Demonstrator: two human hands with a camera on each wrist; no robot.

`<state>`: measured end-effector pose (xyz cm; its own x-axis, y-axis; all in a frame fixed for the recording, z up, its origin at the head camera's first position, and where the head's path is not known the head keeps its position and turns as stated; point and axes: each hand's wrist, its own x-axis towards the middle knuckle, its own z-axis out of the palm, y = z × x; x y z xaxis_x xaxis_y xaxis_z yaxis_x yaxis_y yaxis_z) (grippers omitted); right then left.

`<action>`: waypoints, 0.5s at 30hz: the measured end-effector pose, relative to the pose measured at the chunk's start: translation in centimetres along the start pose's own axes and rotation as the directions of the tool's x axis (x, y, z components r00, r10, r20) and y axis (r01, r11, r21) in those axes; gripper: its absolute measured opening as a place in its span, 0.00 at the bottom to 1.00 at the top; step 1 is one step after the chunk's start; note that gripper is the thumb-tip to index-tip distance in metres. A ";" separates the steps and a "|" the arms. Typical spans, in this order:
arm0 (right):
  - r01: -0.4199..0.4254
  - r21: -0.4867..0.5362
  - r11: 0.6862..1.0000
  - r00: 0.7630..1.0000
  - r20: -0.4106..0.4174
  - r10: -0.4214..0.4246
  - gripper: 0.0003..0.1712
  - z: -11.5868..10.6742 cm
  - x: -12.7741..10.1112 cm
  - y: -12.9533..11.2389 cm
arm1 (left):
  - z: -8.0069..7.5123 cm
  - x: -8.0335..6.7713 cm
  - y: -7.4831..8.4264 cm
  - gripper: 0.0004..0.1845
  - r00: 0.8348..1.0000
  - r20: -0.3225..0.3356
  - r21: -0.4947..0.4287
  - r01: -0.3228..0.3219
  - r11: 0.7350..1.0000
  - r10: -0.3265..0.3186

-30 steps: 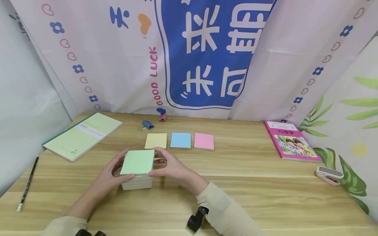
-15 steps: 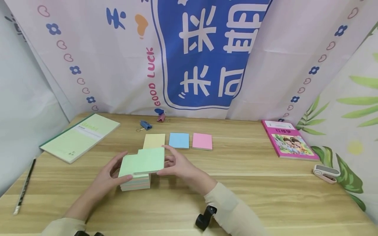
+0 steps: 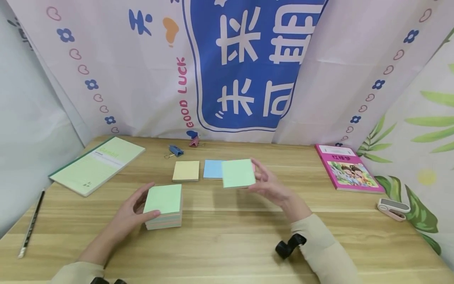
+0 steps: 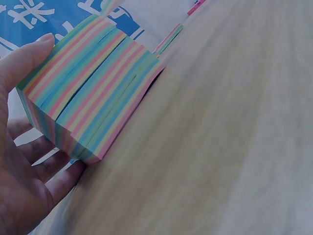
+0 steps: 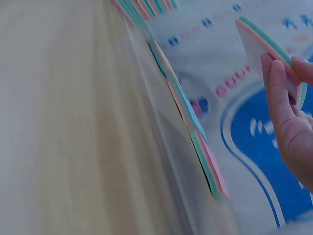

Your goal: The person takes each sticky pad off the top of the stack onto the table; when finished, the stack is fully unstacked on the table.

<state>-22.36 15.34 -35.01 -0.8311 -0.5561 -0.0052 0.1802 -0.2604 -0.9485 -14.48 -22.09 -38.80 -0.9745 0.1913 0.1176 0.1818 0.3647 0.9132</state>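
A thick block of striped sticky notes (image 3: 164, 211) with a green top sheet sits on the wooden table (image 3: 227, 244). My left hand (image 3: 136, 209) holds its left side, thumb on the near edge; the left wrist view shows my fingers (image 4: 34, 166) wrapped round the striped block (image 4: 93, 93). My right hand (image 3: 271, 185) pinches a thin green-topped pad (image 3: 238, 173), lifted above the pink pad and the blue pad (image 3: 212, 169). A yellow pad (image 3: 186, 171) lies left of these. In the right wrist view my fingers (image 5: 286, 112) grip the pad's edge (image 5: 266, 44).
A green notebook (image 3: 97, 163) lies at the back left, a pencil (image 3: 30, 225) at the left edge. Two binder clips (image 3: 176, 150) sit near the backdrop. A pink book (image 3: 347, 167) and a small stapler (image 3: 393, 208) are at the right.
My right hand has lifted a thin green-topped pad off the thick block and carried it right and away, over the pink pad. The left hand stays on the block.
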 end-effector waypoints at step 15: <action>-0.078 0.049 0.996 0.975 -0.204 0.086 0.49 -12.4 -2.8 -1.1 | 0.0 0.0 -0.1 0.41 1.000 -0.010 0.012 -0.013 1.000 0.013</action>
<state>-26.74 26.93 -37.83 -0.9023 -0.4036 -0.1513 0.2697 -0.2546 -0.9287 -14.47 -22.13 -38.86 -0.9733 0.1867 0.1335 0.1959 0.3728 0.9070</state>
